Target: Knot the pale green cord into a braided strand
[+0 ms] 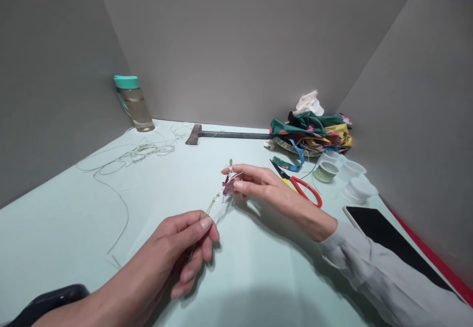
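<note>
My left hand (192, 248) is closed in a pinch, thumb against forefinger, on thin pale-green cords (210, 207). They run up from its fingertips toward a small dark-red and white piece (227, 185) with a knotted or beaded greenish tip. That piece is between the thumb and fingers of my right hand (258, 181). Its exact kind is too small to make out, and the right fingers partly hide it. Just right of this hand lie red-handled scissors (306, 191) with dark blades.
A hammer (194, 134) lies at the back, near patterned cloth (310, 125). Tangled cord (142, 153) spreads on the left, below a bottle (135, 105). Cord spools (325, 171), clear plastic containers (358, 189) and a dark-screened tablet (391, 243) are at right. Walls enclose the table.
</note>
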Demonstrator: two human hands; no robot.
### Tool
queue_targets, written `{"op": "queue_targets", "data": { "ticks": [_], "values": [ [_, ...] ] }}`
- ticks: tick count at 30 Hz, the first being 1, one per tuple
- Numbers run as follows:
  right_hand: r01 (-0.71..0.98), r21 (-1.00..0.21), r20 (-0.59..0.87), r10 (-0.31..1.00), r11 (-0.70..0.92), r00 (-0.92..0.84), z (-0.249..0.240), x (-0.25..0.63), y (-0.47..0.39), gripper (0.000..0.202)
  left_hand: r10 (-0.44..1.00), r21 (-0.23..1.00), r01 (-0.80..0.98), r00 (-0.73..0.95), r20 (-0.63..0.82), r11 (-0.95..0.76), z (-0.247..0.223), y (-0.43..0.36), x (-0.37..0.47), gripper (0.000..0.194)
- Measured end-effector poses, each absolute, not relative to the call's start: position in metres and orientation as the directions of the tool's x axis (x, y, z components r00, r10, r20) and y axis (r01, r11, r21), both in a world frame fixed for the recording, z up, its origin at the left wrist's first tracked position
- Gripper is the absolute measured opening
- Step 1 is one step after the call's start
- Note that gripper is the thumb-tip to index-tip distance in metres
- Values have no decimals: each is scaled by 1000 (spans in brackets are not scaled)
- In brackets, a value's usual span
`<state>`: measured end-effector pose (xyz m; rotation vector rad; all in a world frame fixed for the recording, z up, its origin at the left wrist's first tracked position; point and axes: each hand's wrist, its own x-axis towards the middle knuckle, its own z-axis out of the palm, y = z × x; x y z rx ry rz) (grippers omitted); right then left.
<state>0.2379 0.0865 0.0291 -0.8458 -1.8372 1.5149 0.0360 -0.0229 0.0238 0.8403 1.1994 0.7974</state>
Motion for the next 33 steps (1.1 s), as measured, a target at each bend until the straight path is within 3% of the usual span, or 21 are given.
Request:
{"op": "queue_targets", "data": {
  "ticks": [11,17,21,26,28,33],
  "values": [
    [315,-892,34,745,323,-666,18,234,99,33,783,780,-125,223,-580,613,15,-27,41,40],
    [405,-797,56,722,448,-689,13,231,93,26,751,766,-33,233,-618,642,13,-29,40,37],
    [439,-780,80,767,446,-637,11,230,86,26,741,763,6,236,-629,646,11,-33,39,36],
    [454,-839,90,900,300,-427,10,236,63,17,740,770,-24,297,-603,637,6,-43,41,39],
    [412,-893,14,928,179,-373,10,239,46,14,741,772,-30,307,-597,635,6,-47,44,41],
    [116,-970,-244,860,-215,-448,8,228,-4,33,748,783,-38,329,-576,620,7,-68,54,47]
  ]
}}
